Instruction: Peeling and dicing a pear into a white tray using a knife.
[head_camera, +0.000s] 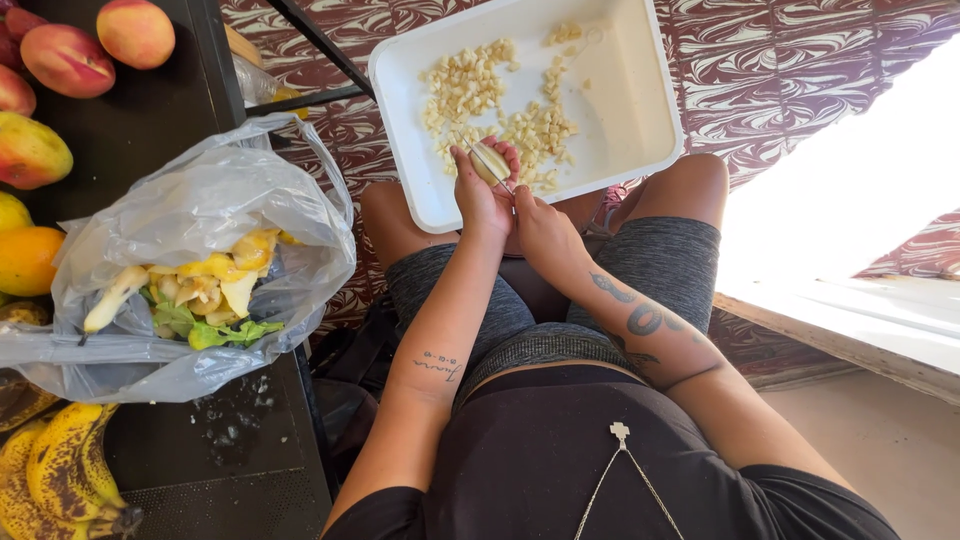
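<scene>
1. Left hand (482, 200), centre of the frame: fingers closed around a peeled pale fruit piece (489, 163), held over the tray's near edge.
2. Right hand (543, 232), just beside the left: closed on a small knife (487, 160) whose blade rests against the fruit.
3. White tray (640, 110), upper centre, resting on the knees: a scattered heap of diced fruit (495, 100) covers its left half; the right half is bare.
4. Plastic bag (200, 220), left: holds peels and scraps.
5. Whole peaches (70, 55) and bananas (60, 470), left edge: uncut, so cutting appears partway done.
</scene>
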